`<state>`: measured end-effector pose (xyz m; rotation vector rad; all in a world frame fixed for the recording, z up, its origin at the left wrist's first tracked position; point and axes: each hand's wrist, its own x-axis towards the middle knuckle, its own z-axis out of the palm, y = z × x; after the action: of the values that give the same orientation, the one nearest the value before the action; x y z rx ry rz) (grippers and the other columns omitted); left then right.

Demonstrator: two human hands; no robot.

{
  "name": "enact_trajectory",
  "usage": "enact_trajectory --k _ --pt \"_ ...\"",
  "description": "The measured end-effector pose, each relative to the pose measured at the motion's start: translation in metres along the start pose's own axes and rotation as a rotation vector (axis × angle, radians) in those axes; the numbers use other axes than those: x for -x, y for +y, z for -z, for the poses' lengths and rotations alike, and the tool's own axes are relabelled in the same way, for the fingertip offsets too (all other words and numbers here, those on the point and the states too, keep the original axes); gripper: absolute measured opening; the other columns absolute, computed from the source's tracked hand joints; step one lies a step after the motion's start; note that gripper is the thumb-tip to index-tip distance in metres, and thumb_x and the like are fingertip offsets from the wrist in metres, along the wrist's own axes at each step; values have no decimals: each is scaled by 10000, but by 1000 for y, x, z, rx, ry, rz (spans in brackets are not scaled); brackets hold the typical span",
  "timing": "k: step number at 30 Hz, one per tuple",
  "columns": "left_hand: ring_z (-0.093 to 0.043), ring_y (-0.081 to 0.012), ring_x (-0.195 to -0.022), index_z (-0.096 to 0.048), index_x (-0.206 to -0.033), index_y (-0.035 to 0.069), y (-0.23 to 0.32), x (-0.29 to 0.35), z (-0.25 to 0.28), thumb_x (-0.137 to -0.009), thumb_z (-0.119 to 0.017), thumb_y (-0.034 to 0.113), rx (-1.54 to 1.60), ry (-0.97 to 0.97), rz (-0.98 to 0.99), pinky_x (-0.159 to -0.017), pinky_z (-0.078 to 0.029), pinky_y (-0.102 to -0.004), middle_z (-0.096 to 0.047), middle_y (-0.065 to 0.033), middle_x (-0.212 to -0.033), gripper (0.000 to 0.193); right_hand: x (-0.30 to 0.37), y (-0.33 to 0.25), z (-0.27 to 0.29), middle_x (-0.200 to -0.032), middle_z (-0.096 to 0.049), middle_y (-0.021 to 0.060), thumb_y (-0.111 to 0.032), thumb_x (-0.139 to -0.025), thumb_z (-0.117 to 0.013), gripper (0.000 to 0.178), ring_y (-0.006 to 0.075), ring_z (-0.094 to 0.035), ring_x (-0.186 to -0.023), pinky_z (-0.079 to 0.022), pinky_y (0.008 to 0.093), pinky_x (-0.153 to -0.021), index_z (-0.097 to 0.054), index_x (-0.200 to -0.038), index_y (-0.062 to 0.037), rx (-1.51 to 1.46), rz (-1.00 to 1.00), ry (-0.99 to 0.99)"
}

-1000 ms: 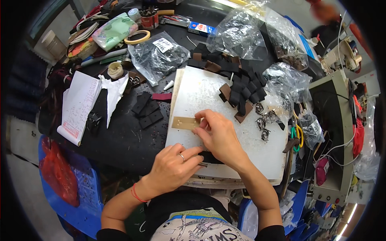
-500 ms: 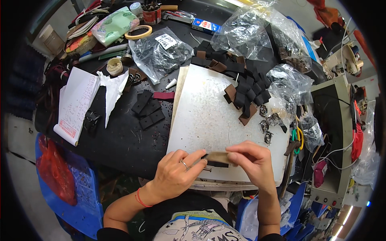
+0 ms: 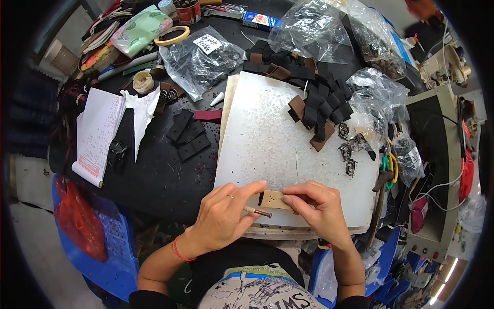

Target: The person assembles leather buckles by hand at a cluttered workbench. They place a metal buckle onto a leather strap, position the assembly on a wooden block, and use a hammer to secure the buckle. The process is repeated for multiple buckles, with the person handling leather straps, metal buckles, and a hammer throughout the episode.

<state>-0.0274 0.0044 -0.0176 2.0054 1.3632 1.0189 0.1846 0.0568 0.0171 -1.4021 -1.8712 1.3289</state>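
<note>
Near the front edge of the white board (image 3: 252, 154), my right hand (image 3: 321, 210) pinches a small tan strip (image 3: 275, 200) between thumb and fingers. Several small holes show in its face, and a dark edge borders its left end. My left hand (image 3: 218, 210) is curled around a slim metal rod (image 3: 260, 211) with a flared end, which points right just below the strip. The left index finger reaches the strip's dark end; whether it grips it, I cannot tell. Black and brown folded straps (image 3: 321, 105) are heaped on the board's far right.
Dark metal buckles (image 3: 346, 151) lie beside the heap. Black strap pieces (image 3: 190, 136) and a maroon strip (image 3: 208, 115) rest left of the board. Beyond are a notepad (image 3: 98, 129), a tape roll (image 3: 172, 35) and clear plastic bags (image 3: 309, 31). Scissors (image 3: 392, 170) are at the right edge.
The tan strip has turned so its holed face shows, and it sits slightly lower left. The rod's flared end stands out further from my left hand. My view has shifted a little.
</note>
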Motion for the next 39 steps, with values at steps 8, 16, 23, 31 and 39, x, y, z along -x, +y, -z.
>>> enact_trajectory --k 8,16,23,31,39 --pt "-551 -203 -705 -623 -1166 65 -2 0 -1 -671 -772 73 -28 58 -90 -634 -467 -314 -662 -42 -1119 517 2 -4 -4 -802 -673 94 -6 -808 -708 148 142 -641 -671 -501 247 -589 -717 -955 2 147 135 25" --pt "-536 -179 -686 -697 -906 66 1 -5 -2 -691 -732 60 -165 10 -125 -611 -457 -294 -673 -21 -1102 219 7 -2 -15 -931 -613 146 -23 -792 -715 157 220 -602 -623 -481 313 -551 -681 -944 -15 256 196 157" --pt "-521 -185 -670 -698 -913 58 9 -6 -1 -683 -708 32 -234 -21 -128 -590 -444 -295 -676 -30 -1076 232 31 32 -7 -1113 -601 126 -29 -717 -745 278 231 -608 -838 -481 328 -705 -684 -988 -43 550 573 293" --pt "-529 -205 -680 -683 -946 47 13 -7 2 -707 -692 17 -222 -69 -109 -598 -448 -315 -649 -61 -1108 241 34 37 -13 -1160 -631 77 -60 -713 -701 274 252 -583 -1000 -430 379 -822 -691 -987 -62 659 605 292" --pt "-631 -214 -814 -594 -1096 -24 41 -15 27 -821 -585 -101 121 114 40 -718 -528 -305 -614 -133 -1080 286 35 33 -5 -1164 -624 55 -82 -730 -707 256 251 -541 -1086 -385 403 -880 -697 -985 -100 692 550 244"
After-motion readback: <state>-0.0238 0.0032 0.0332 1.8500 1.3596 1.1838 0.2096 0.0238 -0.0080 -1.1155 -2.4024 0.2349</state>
